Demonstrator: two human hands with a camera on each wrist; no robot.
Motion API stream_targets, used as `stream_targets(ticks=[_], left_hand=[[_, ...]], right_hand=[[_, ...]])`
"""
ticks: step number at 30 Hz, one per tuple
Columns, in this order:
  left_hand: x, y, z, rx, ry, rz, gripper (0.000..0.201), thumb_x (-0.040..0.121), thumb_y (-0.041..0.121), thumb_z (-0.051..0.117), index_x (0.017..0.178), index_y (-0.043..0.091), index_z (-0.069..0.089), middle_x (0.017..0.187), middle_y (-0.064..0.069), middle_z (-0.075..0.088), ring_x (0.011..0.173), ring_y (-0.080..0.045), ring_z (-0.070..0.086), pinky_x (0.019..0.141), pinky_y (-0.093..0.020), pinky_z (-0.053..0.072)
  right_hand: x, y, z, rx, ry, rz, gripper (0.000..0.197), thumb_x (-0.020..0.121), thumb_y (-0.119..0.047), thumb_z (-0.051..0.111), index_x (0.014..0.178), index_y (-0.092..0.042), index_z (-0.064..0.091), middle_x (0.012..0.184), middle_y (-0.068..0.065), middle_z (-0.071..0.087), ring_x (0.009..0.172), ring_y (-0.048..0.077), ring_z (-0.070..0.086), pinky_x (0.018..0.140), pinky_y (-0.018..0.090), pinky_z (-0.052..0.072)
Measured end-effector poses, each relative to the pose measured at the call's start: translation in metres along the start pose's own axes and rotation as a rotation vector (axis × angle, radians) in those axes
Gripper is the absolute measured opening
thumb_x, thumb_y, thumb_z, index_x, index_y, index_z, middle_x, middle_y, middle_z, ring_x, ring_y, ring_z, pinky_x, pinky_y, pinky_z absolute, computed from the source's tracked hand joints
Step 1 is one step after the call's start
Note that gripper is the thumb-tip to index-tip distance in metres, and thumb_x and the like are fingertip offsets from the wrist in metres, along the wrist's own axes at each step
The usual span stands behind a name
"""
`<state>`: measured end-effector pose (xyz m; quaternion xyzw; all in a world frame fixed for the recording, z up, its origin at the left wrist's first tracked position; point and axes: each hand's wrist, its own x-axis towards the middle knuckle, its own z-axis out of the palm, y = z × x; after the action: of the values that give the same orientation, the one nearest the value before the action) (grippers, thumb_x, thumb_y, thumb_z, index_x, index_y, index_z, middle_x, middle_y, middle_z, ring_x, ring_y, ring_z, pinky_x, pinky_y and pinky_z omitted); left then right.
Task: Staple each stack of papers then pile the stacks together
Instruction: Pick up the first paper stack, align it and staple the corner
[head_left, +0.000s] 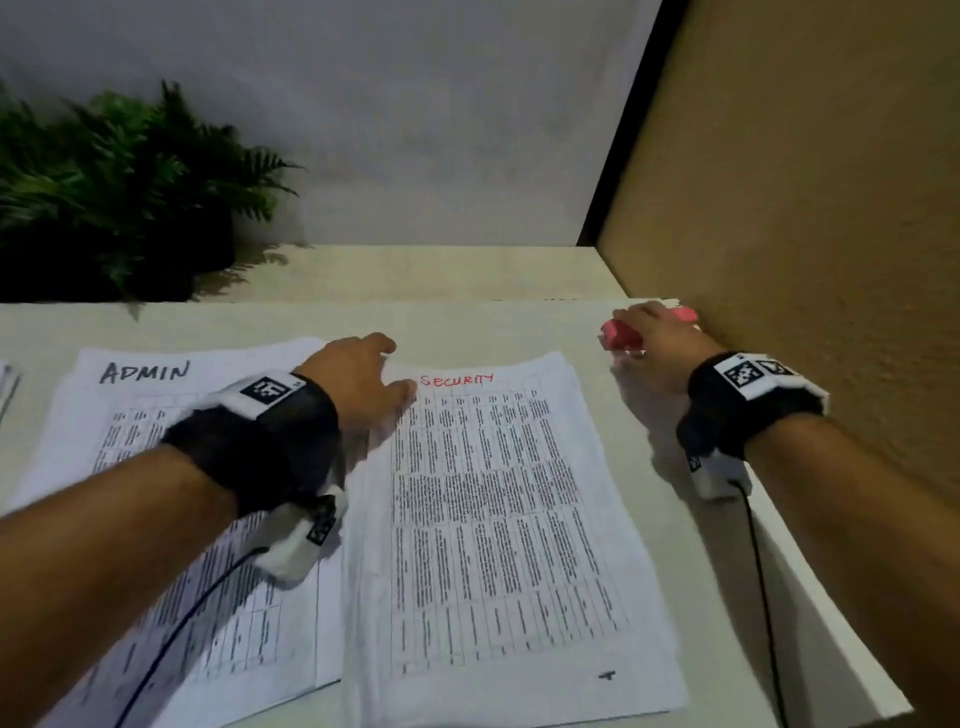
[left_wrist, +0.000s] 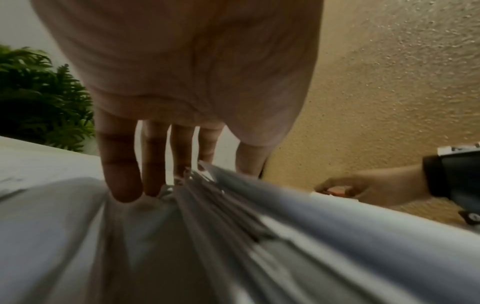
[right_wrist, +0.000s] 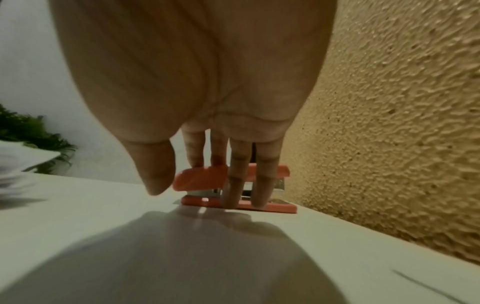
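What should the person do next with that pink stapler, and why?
Probably close the right hand around the stapler and lift it. Its fingers already reach over it, while the left hand rests at the SECURITY stack's top left corner, apparently waiting for a staple.

Pink stapler (head_left: 623, 332), white papers (head_left: 509, 519) — black print, red heading

A stack of papers headed SECURITY in red (head_left: 488, 519) lay flat on the white tabletop (head_left: 519, 327), overlapping a stack headed ADMIN in black (head_left: 140, 415) on its left. A pink stapler (right_wrist: 233, 185) sat upright by the far right edge.
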<state>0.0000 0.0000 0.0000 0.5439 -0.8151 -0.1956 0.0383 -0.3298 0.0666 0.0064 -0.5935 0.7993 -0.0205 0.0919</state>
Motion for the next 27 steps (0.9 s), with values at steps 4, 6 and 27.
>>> stream_targets(ticks=[4, 6, 27], left_hand=[[0.006, 0.001, 0.008, 0.181, -0.041, 0.022, 0.072, 0.084, 0.057, 0.055, 0.141, 0.018, 0.036, 0.14, -0.013, 0.047, 0.126, -0.032, 0.047, 0.103, -0.038, 0.039], [0.005, 0.006, 0.008, 0.207, -0.062, 0.04, 0.067, 0.082, 0.054, 0.061, 0.136, 0.018, 0.044, 0.138, -0.01, 0.05, 0.124, -0.029, 0.049, 0.1, -0.034, 0.04], [-0.076, 0.044, -0.074, -1.152, 0.387, 0.404, 0.024, 0.084, 0.0, 0.066, 0.098, 0.015, 0.053, 0.097, -0.008, 0.064, 0.078, -0.014, 0.067, 0.069, -0.025, 0.056]], right_hand=[[-0.004, -0.003, -0.002, -0.079, 0.059, -0.025, 0.055, 0.089, -0.033, 0.058, 0.141, -0.015, 0.047, 0.15, 0.009, 0.042, 0.137, 0.029, 0.039, 0.113, 0.036, 0.029], [-0.013, -0.006, 0.0, -0.094, 0.054, -0.074, 0.051, 0.084, -0.041, 0.057, 0.129, -0.016, 0.058, 0.138, 0.01, 0.052, 0.132, 0.03, 0.044, 0.109, 0.035, 0.034], [-0.116, -0.067, -0.013, 1.295, 0.029, -0.323, 0.028, 0.101, -0.011, 0.042, 0.122, -0.011, 0.06, 0.116, -0.003, 0.073, 0.108, 0.01, 0.068, 0.09, 0.024, 0.056]])
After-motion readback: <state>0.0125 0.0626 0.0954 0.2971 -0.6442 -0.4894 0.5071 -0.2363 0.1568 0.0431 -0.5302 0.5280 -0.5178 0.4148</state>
